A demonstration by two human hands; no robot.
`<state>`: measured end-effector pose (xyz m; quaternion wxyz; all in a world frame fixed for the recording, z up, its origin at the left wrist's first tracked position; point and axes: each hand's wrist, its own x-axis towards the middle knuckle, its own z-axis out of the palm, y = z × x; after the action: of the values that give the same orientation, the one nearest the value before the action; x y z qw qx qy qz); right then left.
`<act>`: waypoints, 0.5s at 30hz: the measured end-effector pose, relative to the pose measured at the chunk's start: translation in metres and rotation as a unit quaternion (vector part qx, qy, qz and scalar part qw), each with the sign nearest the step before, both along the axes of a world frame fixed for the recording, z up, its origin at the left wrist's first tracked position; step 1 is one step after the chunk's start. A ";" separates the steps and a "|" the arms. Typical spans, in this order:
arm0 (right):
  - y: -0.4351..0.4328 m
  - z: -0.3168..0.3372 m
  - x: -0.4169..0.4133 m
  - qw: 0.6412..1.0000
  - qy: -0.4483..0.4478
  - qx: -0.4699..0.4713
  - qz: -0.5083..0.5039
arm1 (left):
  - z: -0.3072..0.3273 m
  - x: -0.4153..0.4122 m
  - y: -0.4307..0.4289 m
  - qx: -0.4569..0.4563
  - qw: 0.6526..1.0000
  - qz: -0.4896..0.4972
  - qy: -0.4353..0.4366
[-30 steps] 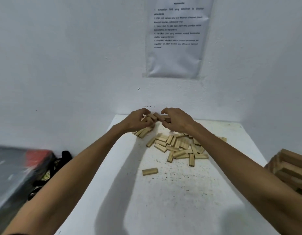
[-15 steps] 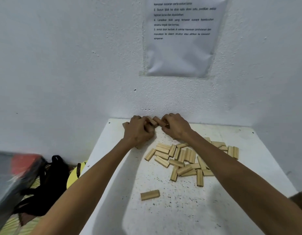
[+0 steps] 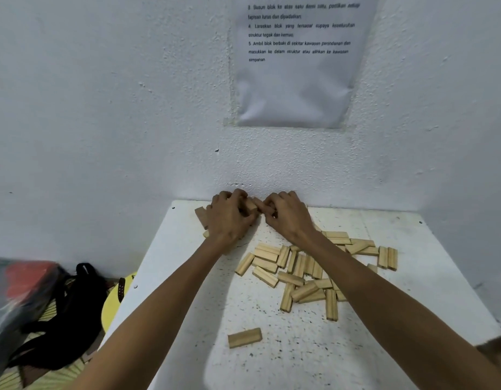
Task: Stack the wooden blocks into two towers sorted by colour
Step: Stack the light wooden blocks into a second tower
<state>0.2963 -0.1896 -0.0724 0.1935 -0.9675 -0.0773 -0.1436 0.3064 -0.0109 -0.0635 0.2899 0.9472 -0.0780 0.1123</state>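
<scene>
Head view: both hands work at the far edge of the tabletop (image 3: pixel 272 361), close against the wall. The left hand (image 3: pixel 229 218) is curled knuckles-up over the gathered blocks (image 3: pixel 250 205) and grips them. The right hand (image 3: pixel 290 218) meets it from the right, fingers bent and pinching the same cluster; exactly which piece it holds is hidden. Both forearms reach straight out and long, wrists low.

A darker block (image 3: pixel 201 216) shows just left of the left hand. The loose pile (image 3: pixel 300 266) of pale blocks lies scattered under and right of the right forearm. A lone block (image 3: pixel 244 337) sits apart, nearer.

These pieces look light, rigid and smooth-sided. They are probably best pinched across the long faces, so each lands flat and does not nudge its neighbours. No tower has visibly risen yet.
</scene>
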 end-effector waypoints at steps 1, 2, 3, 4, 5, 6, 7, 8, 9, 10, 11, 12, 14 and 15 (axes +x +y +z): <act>0.000 -0.001 -0.001 1.000 0.003 0.009 -0.003 | -0.001 0.001 -0.001 0.004 1.000 0.001 -0.003; 0.000 -0.001 -0.002 1.000 0.007 0.019 -0.003 | -0.002 0.001 -0.001 -0.003 1.000 0.001 -0.004; 0.000 -0.001 -0.004 0.999 0.009 0.032 -0.002 | -0.001 0.001 -0.001 -0.020 1.000 -0.001 -0.005; 0.000 0.000 -0.006 0.999 0.009 0.045 -0.003 | -0.001 0.002 -0.001 -0.040 0.999 -0.002 -0.006; 0.001 0.001 -0.009 0.998 0.010 0.060 -0.004 | -0.001 0.002 0.000 -0.059 0.998 -0.001 -0.008; 0.002 0.002 -0.012 0.997 0.009 0.073 -0.007 | 0.000 0.001 0.001 -0.076 0.997 0.001 -0.010; 0.002 0.004 -0.016 0.996 0.006 0.085 -0.010 | 0.001 -0.001 0.001 -0.092 0.996 0.000 -0.011; 0.001 0.006 -0.019 0.995 0.002 0.096 -0.012 | 0.003 -0.004 0.001 -0.105 0.994 -0.006 -0.015; 0.000 0.009 -0.024 0.994 -0.002 0.107 -0.013 | 0.006 -0.008 0.001 -0.114 0.993 -0.017 -0.021; -0.001 0.011 -0.028 0.993 -0.008 0.117 -0.013 | 0.009 -0.013 0.001 -0.121 0.992 -0.030 -0.029; -0.001 0.014 -0.034 0.991 -0.014 0.129 -0.014 | 0.012 -0.018 0.001 -0.128 0.990 -0.043 -0.039; -0.001 0.017 -0.042 0.990 -0.018 0.141 -0.017 | 0.015 -0.025 0.001 -0.132 0.988 -0.056 -0.047; 0.000 0.023 -0.060 0.986 -0.027 0.161 -0.025 | 0.020 -0.042 0.004 -0.134 0.986 -0.073 -0.071; -0.001 0.025 -0.071 0.985 -0.030 0.167 -0.028 | 0.021 -0.051 0.005 -0.136 0.984 -0.077 -0.086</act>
<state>0.2256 -0.1904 -0.0471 0.3455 -0.9188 -0.0309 -0.1886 0.2549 -0.0063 -0.0426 0.4157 0.8772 -0.1592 0.1800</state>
